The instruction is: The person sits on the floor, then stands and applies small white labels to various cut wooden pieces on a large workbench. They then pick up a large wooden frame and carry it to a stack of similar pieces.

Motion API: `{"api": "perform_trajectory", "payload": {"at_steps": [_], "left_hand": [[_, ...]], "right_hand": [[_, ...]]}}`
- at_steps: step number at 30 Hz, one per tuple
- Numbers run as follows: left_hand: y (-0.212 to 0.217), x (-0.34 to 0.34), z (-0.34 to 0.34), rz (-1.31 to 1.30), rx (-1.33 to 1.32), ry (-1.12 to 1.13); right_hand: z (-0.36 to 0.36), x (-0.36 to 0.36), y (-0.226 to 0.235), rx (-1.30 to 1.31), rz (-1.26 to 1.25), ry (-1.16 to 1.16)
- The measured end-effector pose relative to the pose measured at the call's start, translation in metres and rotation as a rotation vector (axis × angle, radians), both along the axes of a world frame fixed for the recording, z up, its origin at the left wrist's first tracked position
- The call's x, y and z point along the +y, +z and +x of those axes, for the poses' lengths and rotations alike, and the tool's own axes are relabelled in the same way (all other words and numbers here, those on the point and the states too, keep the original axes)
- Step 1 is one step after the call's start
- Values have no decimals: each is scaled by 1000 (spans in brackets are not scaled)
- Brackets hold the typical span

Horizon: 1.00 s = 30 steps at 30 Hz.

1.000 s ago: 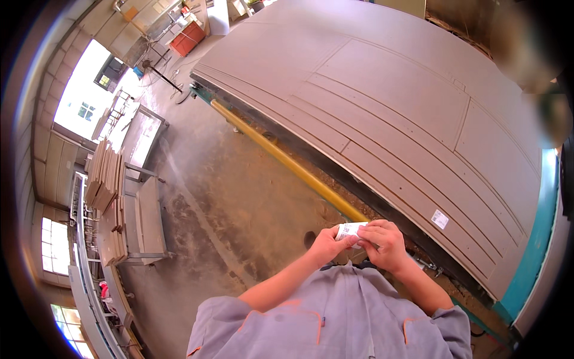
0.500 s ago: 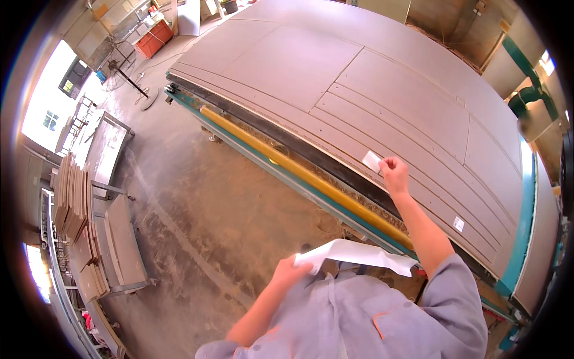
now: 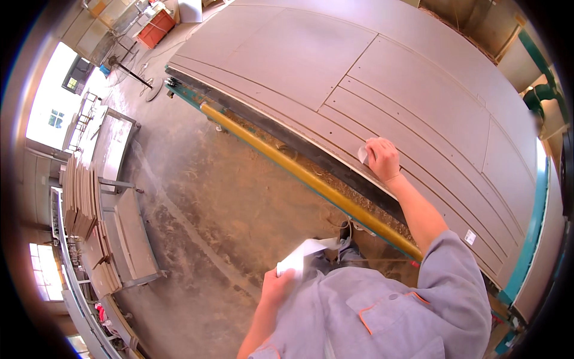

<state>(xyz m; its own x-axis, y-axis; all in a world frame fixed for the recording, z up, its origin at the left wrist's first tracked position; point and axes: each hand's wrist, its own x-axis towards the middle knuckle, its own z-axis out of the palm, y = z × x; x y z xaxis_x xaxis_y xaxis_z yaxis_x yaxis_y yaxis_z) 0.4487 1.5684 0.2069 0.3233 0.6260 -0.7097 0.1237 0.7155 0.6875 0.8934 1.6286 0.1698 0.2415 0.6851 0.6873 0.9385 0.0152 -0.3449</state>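
My right hand (image 3: 383, 159) is over the near part of a large grey-brown board (image 3: 275, 66), its fingers closed on a small white label (image 3: 363, 155). The label's left edge sticks out past my fingertips; whether it touches the board I cannot tell. Low in front of my body, my left hand (image 3: 277, 288) grips a white paper strip (image 3: 296, 258) that curls away to the right. Another white label (image 3: 470, 237) with small dark print lies flat on the board's near right part. Narrow cut lines divide the board into panels.
A yellow roller bar (image 3: 299, 176) runs along the board's near edge, with a dark ledge (image 3: 287, 148) behind it. At the left, stacked brown boards (image 3: 81, 197) rest by a metal cart (image 3: 116, 140). A red bin (image 3: 156, 29) and a pedestal fan (image 3: 128, 72) stand farther back.
My right hand has turned over the label, which now shows less beyond my fingers. My left hand and the paper strip have shifted left and down. The view has tilted slightly.
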Motion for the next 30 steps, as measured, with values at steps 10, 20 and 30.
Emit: {"api": "perform_trajectory", "payload": {"at_steps": [10,20,30], "left_hand": [[8,15,46,-1,-4,-75],[5,20,55,6,36,-89],[18,38,81,-55,-89,9]], "right_hand": [[19,-8,-6,-25,7,13],[15,-25,-7,-52,-148,154],[-25,-23,7,15,-616,137]]}}
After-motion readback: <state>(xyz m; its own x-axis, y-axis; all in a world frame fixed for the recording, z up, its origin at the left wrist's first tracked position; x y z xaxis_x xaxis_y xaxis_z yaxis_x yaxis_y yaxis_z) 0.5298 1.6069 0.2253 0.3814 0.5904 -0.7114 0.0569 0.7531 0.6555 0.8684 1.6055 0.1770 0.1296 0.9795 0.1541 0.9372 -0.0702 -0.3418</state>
